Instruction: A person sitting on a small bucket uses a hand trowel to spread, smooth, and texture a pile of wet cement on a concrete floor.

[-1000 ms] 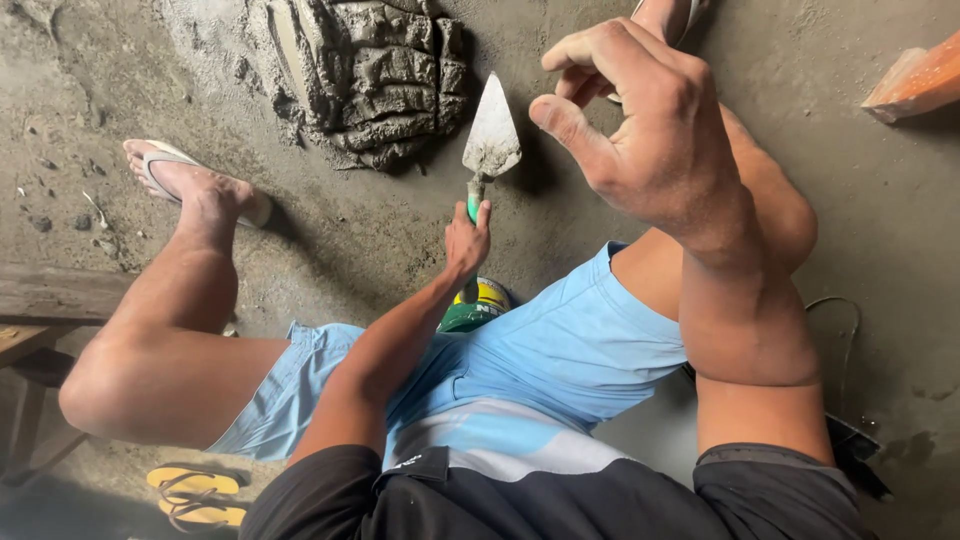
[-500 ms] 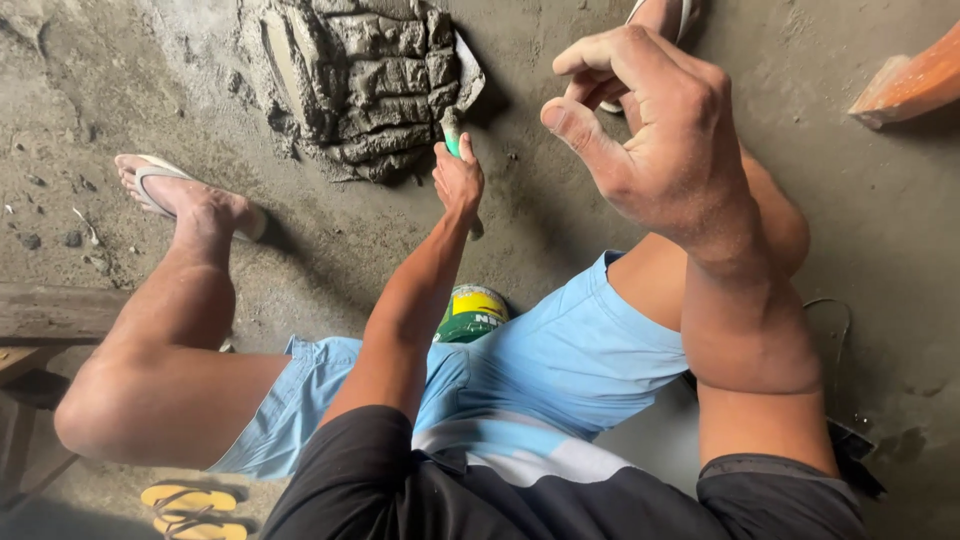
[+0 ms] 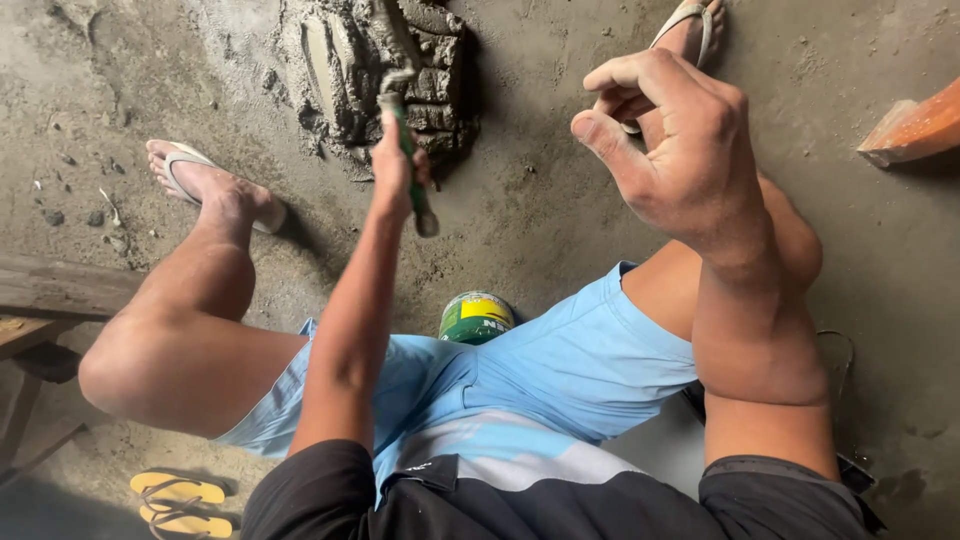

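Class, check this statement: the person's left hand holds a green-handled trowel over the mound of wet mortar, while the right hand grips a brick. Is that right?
Not quite. The head view shows the right hand empty, raised with fingers loosely curled; the brick lies apart on the floor at the right edge. The left hand does hold the green-handled trowel over the mound of wet mortar.

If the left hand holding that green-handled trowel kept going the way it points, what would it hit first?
Most likely the mortar pile: the left hand points the trowel up the picture and its blade already looks sunk in the grey heap, though depth is unclear.
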